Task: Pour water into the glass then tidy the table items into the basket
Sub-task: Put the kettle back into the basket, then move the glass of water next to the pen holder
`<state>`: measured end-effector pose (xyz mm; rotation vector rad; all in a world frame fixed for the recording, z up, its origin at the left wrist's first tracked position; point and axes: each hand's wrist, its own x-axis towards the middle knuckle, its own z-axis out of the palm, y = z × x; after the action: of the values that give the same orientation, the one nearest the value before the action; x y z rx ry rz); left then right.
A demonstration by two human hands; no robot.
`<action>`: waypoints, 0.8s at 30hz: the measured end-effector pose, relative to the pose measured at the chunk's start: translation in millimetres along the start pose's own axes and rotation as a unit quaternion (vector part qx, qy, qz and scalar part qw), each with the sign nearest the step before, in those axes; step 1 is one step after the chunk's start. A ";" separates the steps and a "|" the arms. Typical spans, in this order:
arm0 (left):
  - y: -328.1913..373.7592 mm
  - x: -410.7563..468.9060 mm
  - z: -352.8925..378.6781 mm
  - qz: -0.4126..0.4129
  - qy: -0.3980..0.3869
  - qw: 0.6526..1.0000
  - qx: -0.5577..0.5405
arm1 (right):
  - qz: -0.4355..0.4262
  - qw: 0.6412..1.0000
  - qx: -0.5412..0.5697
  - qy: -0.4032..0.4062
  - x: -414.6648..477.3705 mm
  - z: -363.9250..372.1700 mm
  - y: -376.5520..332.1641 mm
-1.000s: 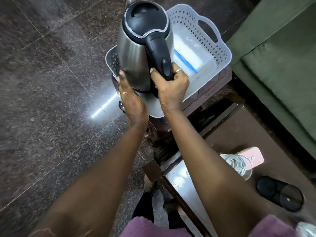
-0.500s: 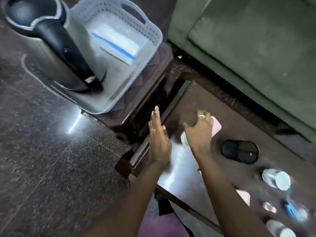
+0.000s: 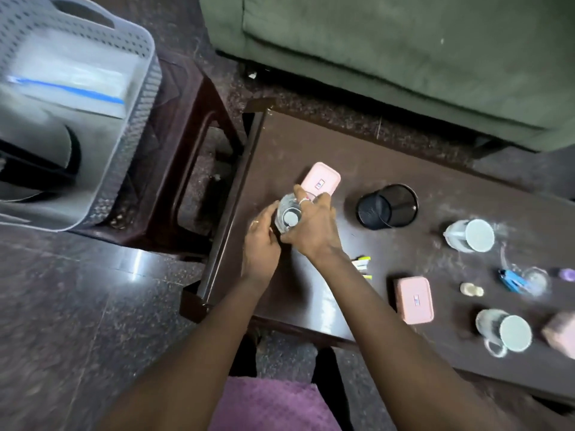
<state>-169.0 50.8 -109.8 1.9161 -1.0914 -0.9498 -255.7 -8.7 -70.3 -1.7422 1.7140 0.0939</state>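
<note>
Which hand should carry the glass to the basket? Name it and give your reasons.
Right, probably. The right hand wraps over the glass with curled fingers, while the left hand holds only its left side. The basket sits to the left, so the left hand could steady it.

The basket (image 3: pixel 137 119) sits on a stool (image 3: pixel 189 119) left of the table (image 3: pixel 311 144).

Pale grey dotted basket (image 3: pixel 148 60) upper left, green sofa (image 3: pixel 389 51) across the top, dark brown table (image 3: pixel 311 144) below. Pink box (image 3: pixel 322 178) at centre, second pink box (image 3: pixel 413 299) lower right, black mesh pot (image 3: pixel 387 206) between, clear glass (image 3: pixel 287 209).
</note>
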 end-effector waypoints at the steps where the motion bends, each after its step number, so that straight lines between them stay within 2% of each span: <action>1: 7.7 -2.0 3.6 0.017 0.021 1.000 0.003 | -0.005 1.000 0.008 0.006 -4.7 -8.8 3.3; 5: 47.0 -9.0 21.0 0.074 0.088 0.993 -0.008 | -0.016 0.999 0.028 0.025 -22.6 -58.4 12.5; 9: 101.5 -10.4 54.3 0.118 0.107 0.986 -0.042 | -0.015 0.998 0.040 0.043 -31.7 -128.0 41.3; 12: 149.2 -4.8 92.2 0.138 0.077 0.984 -0.079 | 0.007 0.997 0.045 0.062 -28.7 -177.8 76.2; 17: 211.4 18.1 166.8 0.127 -0.029 0.988 -0.080 | 0.046 0.993 0.023 0.102 -1.1 -238.0 149.7; 20: 230.0 39.9 210.1 0.021 -0.129 0.987 -0.090 | 0.066 0.992 0.018 0.110 21.6 -251.7 190.7; 22: 235.9 52.9 236.3 -0.095 -0.179 0.968 -0.151 | 0.074 0.992 0.004 0.102 38.1 -250.6 214.4; 24: 233.2 59.5 256.8 -0.161 -0.192 0.950 -0.185 | 0.080 0.993 0.000 0.089 52.4 -242.1 230.0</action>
<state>-451.4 -148.9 -45.4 1.6583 -0.7409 -1.6394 -554.6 -152.6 -5.3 -1.6523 1.9824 0.0104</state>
